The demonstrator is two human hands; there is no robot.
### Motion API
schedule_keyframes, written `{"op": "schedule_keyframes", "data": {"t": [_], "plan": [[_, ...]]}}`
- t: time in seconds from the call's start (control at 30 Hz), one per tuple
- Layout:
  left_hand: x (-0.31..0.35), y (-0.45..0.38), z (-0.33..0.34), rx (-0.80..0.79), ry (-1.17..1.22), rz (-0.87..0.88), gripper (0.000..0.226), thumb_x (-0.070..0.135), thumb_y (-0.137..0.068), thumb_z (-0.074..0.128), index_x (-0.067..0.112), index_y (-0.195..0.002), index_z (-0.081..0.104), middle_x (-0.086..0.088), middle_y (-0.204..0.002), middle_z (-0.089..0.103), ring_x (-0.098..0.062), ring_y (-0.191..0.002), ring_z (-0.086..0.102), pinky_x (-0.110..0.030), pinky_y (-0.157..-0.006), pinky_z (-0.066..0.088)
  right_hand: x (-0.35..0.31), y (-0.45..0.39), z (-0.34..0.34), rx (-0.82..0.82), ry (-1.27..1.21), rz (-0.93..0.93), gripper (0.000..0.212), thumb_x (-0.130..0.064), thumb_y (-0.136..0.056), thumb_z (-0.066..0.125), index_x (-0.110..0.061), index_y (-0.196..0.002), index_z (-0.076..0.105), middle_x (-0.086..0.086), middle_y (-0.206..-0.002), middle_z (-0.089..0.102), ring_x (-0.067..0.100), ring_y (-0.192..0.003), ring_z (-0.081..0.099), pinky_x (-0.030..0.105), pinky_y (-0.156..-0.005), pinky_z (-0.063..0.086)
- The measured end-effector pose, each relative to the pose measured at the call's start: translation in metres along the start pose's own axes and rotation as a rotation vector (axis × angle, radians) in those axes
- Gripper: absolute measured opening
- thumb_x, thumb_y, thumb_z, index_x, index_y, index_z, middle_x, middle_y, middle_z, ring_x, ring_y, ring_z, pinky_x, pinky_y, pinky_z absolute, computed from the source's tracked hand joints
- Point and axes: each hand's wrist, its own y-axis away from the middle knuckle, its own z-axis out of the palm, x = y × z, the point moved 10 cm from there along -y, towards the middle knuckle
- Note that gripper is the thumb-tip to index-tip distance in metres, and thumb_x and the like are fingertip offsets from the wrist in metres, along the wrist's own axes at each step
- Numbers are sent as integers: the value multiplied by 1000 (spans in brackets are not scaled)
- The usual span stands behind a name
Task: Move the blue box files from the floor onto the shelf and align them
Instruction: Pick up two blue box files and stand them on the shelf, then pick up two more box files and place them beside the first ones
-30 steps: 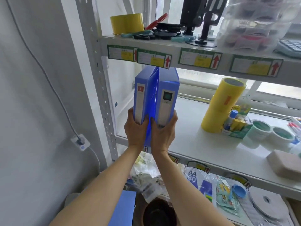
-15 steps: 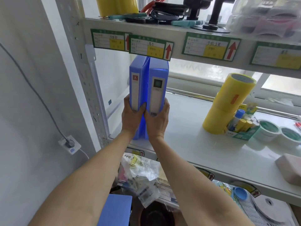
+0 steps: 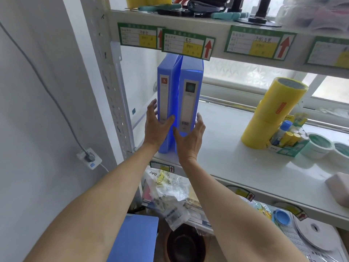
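Two blue box files stand upright side by side at the left end of the white middle shelf (image 3: 236, 167). The left file (image 3: 165, 95) has a red mark on its spine label, and the right file (image 3: 190, 95) has a dark square on its label. Their tops splay slightly apart. My left hand (image 3: 156, 127) rests against the left file's lower spine and side with its fingers spread. My right hand (image 3: 190, 138) cups the right file's lower corner, fingers straight and apart. Another blue file (image 3: 132, 239) lies below, near the floor.
Stacked yellow tape rolls (image 3: 273, 114), a box of glue sticks (image 3: 287, 140) and white tubs (image 3: 319, 148) stand to the right on the same shelf. The upper shelf (image 3: 217, 52) with labels hangs just above the files. The rack's post (image 3: 113, 91) is at the left.
The two files went from held above the shelf edge to standing on the shelf. My fingers, curled around the files before, have straightened and loosened.
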Motion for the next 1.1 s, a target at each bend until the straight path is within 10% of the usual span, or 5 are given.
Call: {"op": "schedule_keyframes", "data": {"t": [0.17, 0.33, 0.73, 0.87, 1.1], "plan": [[-4, 22, -18, 79, -59, 27, 69, 32, -82, 70, 14, -140, 37, -3, -145, 45, -14, -126, 48, -10, -95, 39, 3, 23, -21, 115, 76, 16, 81, -40, -76, 79, -22, -142, 36, -3, -139, 47, 15, -124, 52, 42, -99, 46], [-15, 81, -63, 351, -33, -29, 33, 35, -86, 63, 8, -98, 48, -3, -87, 56, -11, -75, 55, -15, -72, 48, -5, 79, -27, 144, 127, -73, 42, -32, -79, 73, -20, -114, 54, -5, -104, 58, 8, -87, 55, 38, -84, 39], [-255, 328, -229, 507, -229, -825, 30, 12, -87, 50, 13, -66, 28, 1, -62, 28, -22, -58, 28, -32, -49, 22, 82, 314, 118, -838, 626, -546, 39, -30, -84, 68, -14, -118, 58, 7, -109, 59, 32, -101, 59, 47, -93, 40], [-310, 420, -273, 490, -287, -1054, 41, 15, -89, 50, 18, -63, 18, -3, -63, 17, -18, -53, 13, -29, -54, 14, 139, 382, 144, -1168, 821, -546, 64, -46, -91, 59, -16, -144, 38, 10, -144, 42, 30, -133, 42, 57, -116, 11], [-380, 551, -297, 508, -236, -1410, 52, 26, -82, 66, -3, -120, 47, -11, -118, 55, -38, -104, 61, -39, -82, 49, 208, 476, 168, -1351, 1163, -683, 93, -41, -86, 68, -18, -154, 8, 18, -155, 20, 37, -145, 19, 64, -115, 7]]}}
